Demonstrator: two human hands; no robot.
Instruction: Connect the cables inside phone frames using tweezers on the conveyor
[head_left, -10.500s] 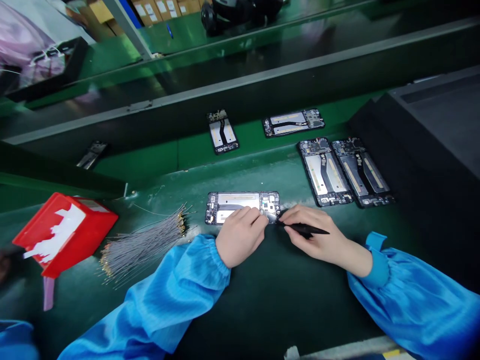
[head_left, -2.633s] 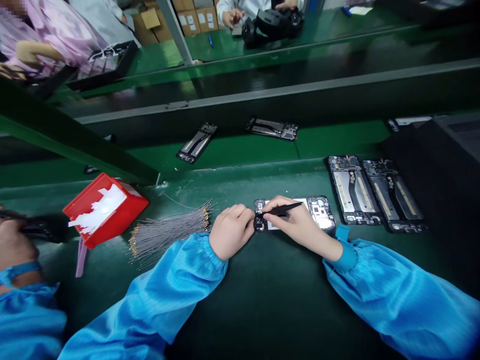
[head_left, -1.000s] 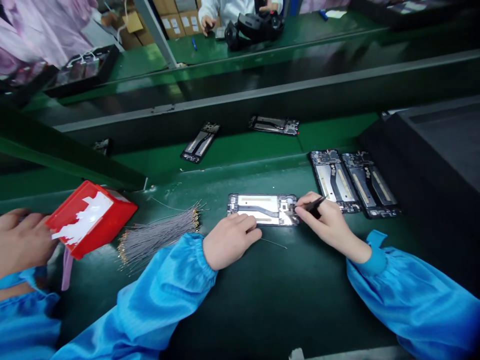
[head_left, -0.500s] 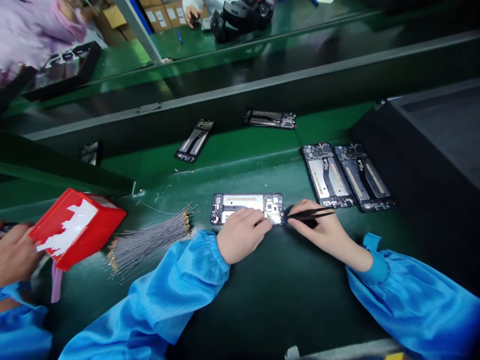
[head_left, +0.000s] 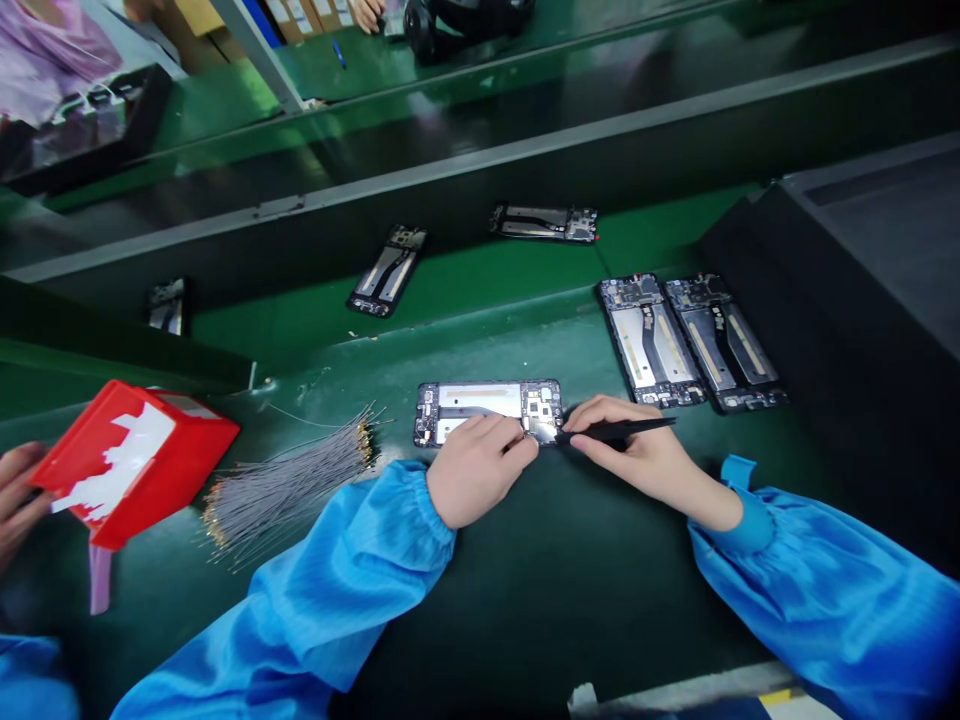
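An opened phone [head_left: 480,394] lies flat and lengthwise on the green bench, its frame and circuit board showing. My left hand [head_left: 484,468] is closed over its near edge, fingers bent, holding it down; the fingertips are partly hidden. From the right, my right hand [head_left: 637,455] pinches black tweezers [head_left: 619,430], whose tip reaches the phone's right end by the circuit board. What the tip touches is too small to make out. Left of my left hand lies a bundle of thin grey cables [head_left: 296,485] with gold-coloured ends.
Two opened phones [head_left: 651,340] lie side by side at the right, near a black box [head_left: 847,330]. Further phones [head_left: 388,270] sit on the sunken green strip behind. A red bin [head_left: 142,460] stands at left, beside a co-worker's hand [head_left: 19,500].
The tweezers have tilted, and their two arms now look closer together. My left hand stays on the phone. The co-worker's hand has shifted left, and the whole view has moved slightly.
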